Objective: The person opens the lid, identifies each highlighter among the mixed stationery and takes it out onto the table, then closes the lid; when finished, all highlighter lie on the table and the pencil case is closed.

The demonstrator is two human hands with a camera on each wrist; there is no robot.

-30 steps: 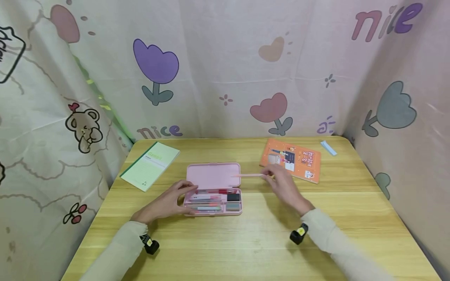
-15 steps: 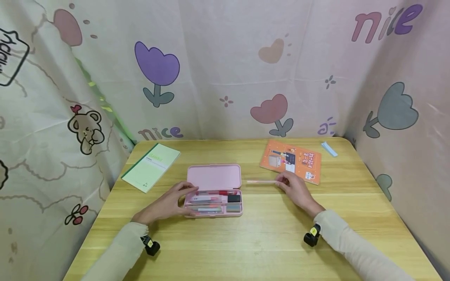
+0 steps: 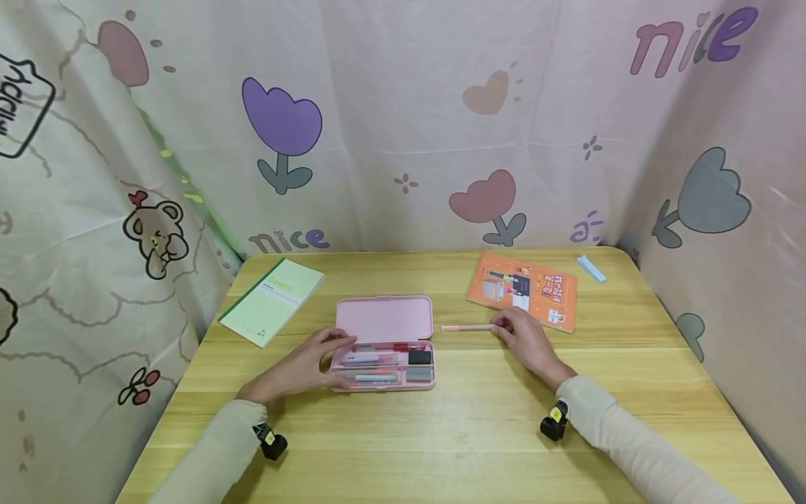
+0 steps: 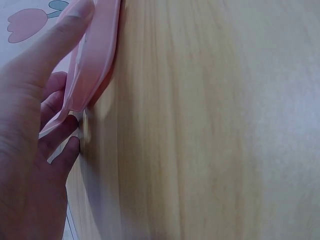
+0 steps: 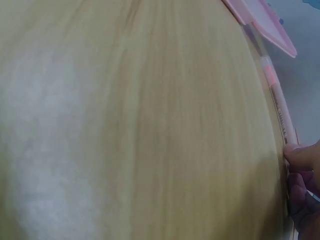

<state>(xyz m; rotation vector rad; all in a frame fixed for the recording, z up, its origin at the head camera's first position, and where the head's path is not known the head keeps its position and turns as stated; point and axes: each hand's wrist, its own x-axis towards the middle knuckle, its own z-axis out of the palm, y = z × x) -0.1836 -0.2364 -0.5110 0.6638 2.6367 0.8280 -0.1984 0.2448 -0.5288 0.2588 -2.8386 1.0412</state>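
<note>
A pink pencil case (image 3: 383, 318) lies with its lid folded back, several pens, a black block and a grey block inside. My left hand (image 3: 308, 367) holds its left end, thumb at the front edge and fingers toward the hinge; the left wrist view shows the thumb (image 4: 75, 22) against the pink wall. To the right of the case, my right hand (image 3: 525, 341) pinches one end of a slim pale pink pen (image 3: 462, 327). The pen points left toward the lid, close over the table. Its clear cap (image 5: 266, 62) and pink band show in the right wrist view.
A light green notebook (image 3: 272, 301) lies at the back left. Behind my right hand is an orange booklet (image 3: 535, 287), with a small light blue strip (image 3: 592, 268) beyond it. A printed curtain (image 3: 378, 126) hangs along the back and sides of the wooden table (image 3: 403, 448).
My right hand has drawn the pen rightward, away from the lid, and lower toward the table. My left hand has stayed on the pencil case.
</note>
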